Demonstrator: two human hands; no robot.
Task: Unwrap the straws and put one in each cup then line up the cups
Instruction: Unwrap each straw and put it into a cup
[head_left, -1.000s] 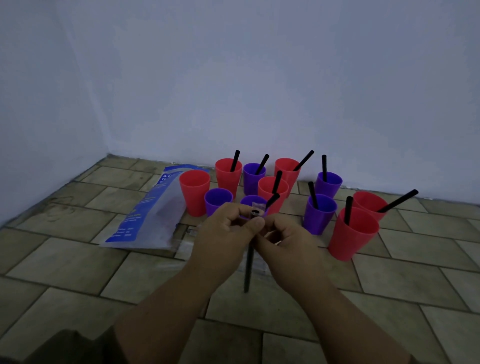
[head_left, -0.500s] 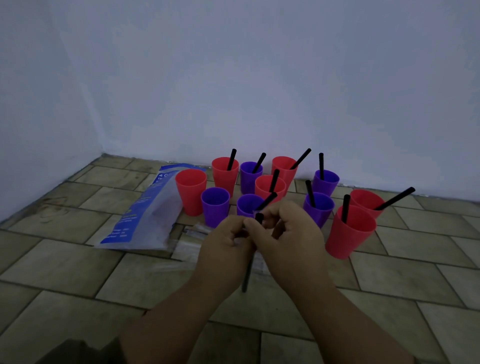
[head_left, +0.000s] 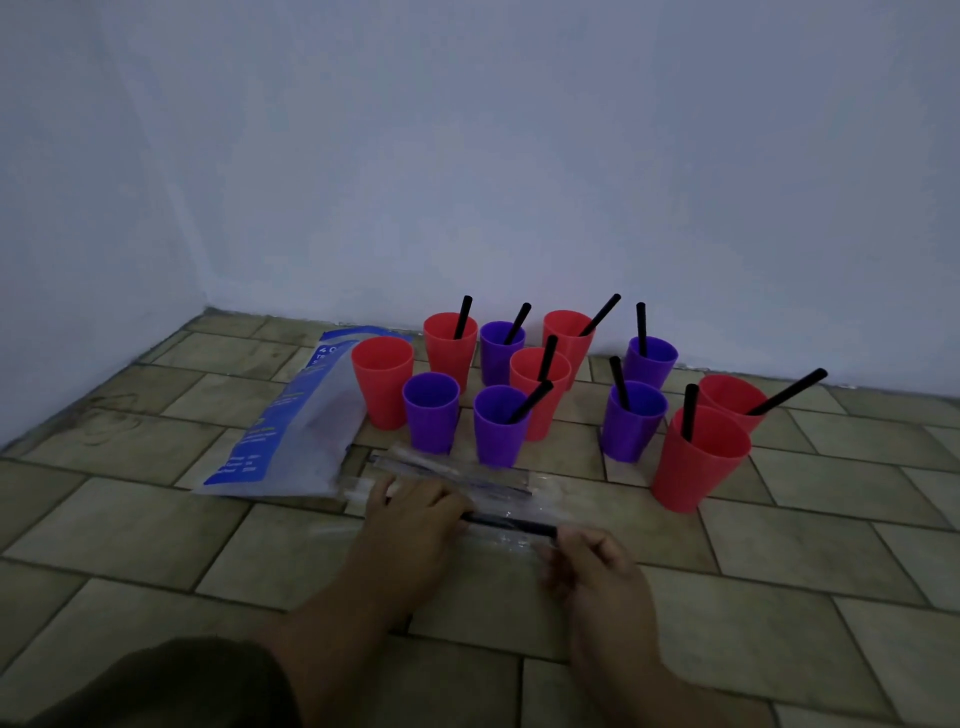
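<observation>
Both hands low over tiled floor (head_left: 156, 525). Left hand (head_left: 415, 514) grip closed on one end of black straw (head_left: 511, 521); right hand (head_left: 592, 558) pinches clear wrapper (head_left: 519, 540) at the other end. Straw level, in front of cups (head_left: 498, 426). Red cup (head_left: 383, 382) and purple cup (head_left: 431, 411) strawless

Supporting surface: a tiled floor (head_left: 810, 587) of rectangular beige-green tiles laid in a staggered pattern, meeting a pale wall. Standing directly on it, near the wall: a loose cluster of red cups (head_left: 383, 382) and purple cups (head_left: 430, 412). Left of the cluster lies a blue-and-clear plastic bag (head_left: 291, 431). In front of the cups lie clear-wrapped straws (head_left: 447, 470).
</observation>
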